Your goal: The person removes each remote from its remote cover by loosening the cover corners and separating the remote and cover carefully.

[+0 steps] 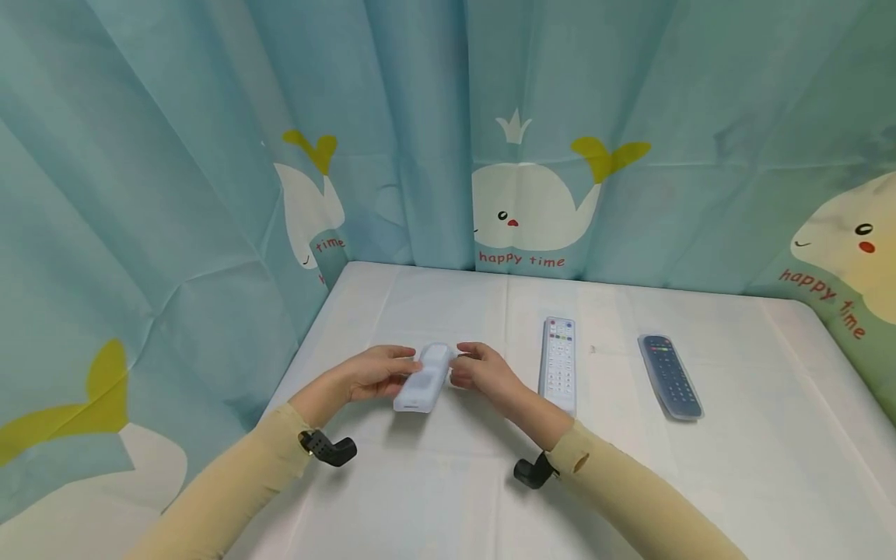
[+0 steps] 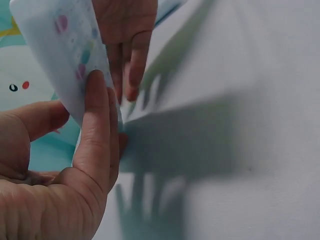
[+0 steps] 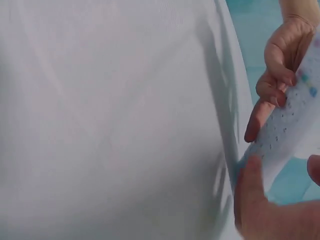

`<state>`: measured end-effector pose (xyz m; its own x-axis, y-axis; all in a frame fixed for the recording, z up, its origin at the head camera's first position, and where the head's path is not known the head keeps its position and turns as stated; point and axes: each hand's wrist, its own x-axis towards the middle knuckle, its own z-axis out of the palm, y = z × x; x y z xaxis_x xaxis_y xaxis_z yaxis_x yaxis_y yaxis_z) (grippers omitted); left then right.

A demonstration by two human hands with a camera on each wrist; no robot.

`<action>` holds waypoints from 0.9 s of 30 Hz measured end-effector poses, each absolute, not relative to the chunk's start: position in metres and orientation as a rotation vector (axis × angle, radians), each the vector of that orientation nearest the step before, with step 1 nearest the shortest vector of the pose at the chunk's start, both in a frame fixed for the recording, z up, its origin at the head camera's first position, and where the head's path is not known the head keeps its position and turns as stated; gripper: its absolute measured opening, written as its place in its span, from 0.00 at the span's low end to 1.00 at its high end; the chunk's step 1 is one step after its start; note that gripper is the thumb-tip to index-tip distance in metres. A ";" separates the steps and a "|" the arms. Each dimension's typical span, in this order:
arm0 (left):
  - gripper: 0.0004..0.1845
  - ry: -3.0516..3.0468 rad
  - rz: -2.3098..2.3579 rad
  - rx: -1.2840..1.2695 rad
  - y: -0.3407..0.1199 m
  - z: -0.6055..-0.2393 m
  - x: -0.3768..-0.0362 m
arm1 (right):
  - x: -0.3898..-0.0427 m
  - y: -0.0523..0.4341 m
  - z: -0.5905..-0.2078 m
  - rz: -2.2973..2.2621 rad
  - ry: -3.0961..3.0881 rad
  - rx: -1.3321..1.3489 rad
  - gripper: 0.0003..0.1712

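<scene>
A white remote control [image 1: 424, 379] in a translucent cover is held above the table, its plain back towards the head camera. My left hand [image 1: 378, 372] pinches it from the left. In the left wrist view the thumb lies on one side and the fingers [image 2: 95, 120] on the side with the coloured keys. My right hand [image 1: 486, 376] is at the remote's other edge, with its thumb apart from it. In the right wrist view the right fingertips [image 3: 252, 172] are by the remote's end; whether they touch it I cannot tell.
A second white remote control [image 1: 558, 362] lies keys up on the white table [image 1: 434, 498], close beside my right forearm. Farther right lies a dark remote control [image 1: 670, 377] in a clear cover. A blue curtain [image 1: 434, 140] with whale prints hangs behind and left of the table.
</scene>
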<state>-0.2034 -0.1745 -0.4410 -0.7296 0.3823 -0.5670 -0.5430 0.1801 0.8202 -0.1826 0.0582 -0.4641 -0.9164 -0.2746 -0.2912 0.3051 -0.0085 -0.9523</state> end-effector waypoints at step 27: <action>0.39 2.026 1.578 0.064 -0.153 -0.445 -0.211 | -0.196 0.057 -0.466 -1.890 1.994 -0.069 0.39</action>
<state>-0.2109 -0.1532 -0.4450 -0.8393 0.3688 -0.3995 -0.2969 0.3047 0.9050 -0.1958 0.0573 -0.4661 -0.9222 -0.2987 -0.2455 0.2291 0.0892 -0.9693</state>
